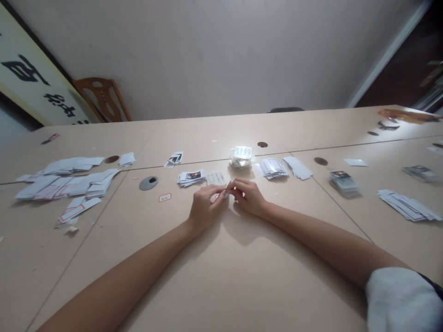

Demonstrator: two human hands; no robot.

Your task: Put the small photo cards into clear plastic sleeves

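Note:
My left hand (206,205) and my right hand (248,196) meet above the middle of the table, fingertips pinched together. Between them is a small whitish piece (226,195), too small to name and mostly covered by the fingers. Just behind my left hand lies a clear plastic sheet (215,178) with faint print, beside a stack of photo cards (191,178). A red-bordered label (165,197) lies flat to the left. Part of another red-edged piece (218,197) shows by my left fingers. Beyond my right hand stands a pile of clear plastic packs (241,157).
White paper slips (69,182) lie in rows at the left, with scissors (50,139) behind them. Stacked cards (273,168) and white strips (297,168) sit right of centre. Farther right are boxed cards (344,183) and more strips (408,205). Cable holes (148,183) dot the table.

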